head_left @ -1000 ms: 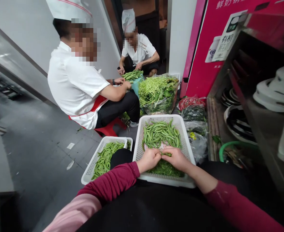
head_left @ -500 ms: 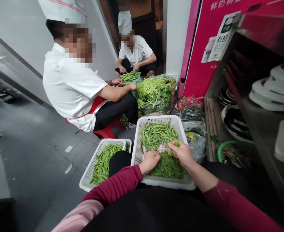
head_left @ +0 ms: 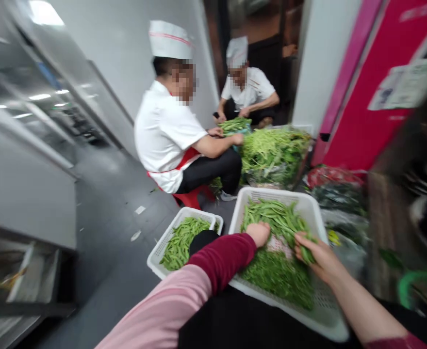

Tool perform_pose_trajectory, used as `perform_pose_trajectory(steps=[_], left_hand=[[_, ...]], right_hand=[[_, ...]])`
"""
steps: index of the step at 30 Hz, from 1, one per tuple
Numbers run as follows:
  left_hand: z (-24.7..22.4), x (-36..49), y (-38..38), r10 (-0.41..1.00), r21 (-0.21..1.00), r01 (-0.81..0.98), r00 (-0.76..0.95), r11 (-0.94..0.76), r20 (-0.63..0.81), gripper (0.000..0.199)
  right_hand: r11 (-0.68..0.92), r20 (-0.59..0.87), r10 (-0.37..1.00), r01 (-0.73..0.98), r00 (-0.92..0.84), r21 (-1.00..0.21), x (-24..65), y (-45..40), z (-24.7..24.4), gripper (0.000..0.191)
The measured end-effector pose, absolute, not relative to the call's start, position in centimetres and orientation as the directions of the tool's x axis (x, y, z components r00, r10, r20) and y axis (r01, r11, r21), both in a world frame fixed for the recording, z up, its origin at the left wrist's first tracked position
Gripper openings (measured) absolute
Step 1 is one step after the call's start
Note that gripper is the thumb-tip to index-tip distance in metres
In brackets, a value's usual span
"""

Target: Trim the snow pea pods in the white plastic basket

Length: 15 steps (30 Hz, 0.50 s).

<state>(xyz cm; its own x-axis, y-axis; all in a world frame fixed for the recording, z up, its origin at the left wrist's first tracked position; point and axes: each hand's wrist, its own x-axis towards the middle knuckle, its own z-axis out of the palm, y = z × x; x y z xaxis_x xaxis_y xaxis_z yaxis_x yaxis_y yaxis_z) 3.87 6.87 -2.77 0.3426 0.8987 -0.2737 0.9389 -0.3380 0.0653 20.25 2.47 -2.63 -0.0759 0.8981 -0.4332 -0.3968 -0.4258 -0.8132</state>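
Observation:
A white perforated basket [head_left: 324, 225] stands in front of me. Green pea pods [head_left: 271, 212] lie in its far half, and a heap of thin green trimmings [head_left: 279, 278] fills the near half. My left hand [head_left: 259, 234] is closed at the near edge of the pods; whatever its fingers hold is hidden. Several pods [head_left: 307, 254] are gripped in my right hand [head_left: 317, 257] at the basket's right side. To the left, a smaller white basket [head_left: 156, 253] is heaped with more pods [head_left: 184, 241], beside my dark-clothed knee.
A co-worker [head_left: 173, 128] in white sits on a red stool [head_left: 192, 198], hands at green stalks. Another person [head_left: 248, 92] crouches behind. A big bag of leafy greens [head_left: 275, 155] stands beyond my basket. Bagged produce [head_left: 339, 194], a wooden edge and a green tub [head_left: 406, 286] are at right.
My view has swung left, so the scene sits further right and is blurred at the sides. My left hand has moved forward to the pods; my right hand still holds pods.

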Motion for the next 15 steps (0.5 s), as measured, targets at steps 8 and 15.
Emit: perform_pose_trajectory(steps=[8,15], left_hand=[[-2.6,3.5,3.2,0.896,0.265,0.867,0.443,-0.422,-0.025,0.024],[-2.4,3.3,0.5,0.906,0.765,0.642,0.351,-0.048,-0.238,0.021]], right_hand=[[-0.169,-0.215,0.975,0.457,-0.05,-0.873,19.5,3.3,-5.7,0.033],[0.363,0.272,0.932,0.603,-0.24,-0.71,20.2,2.5,-7.1,0.033]])
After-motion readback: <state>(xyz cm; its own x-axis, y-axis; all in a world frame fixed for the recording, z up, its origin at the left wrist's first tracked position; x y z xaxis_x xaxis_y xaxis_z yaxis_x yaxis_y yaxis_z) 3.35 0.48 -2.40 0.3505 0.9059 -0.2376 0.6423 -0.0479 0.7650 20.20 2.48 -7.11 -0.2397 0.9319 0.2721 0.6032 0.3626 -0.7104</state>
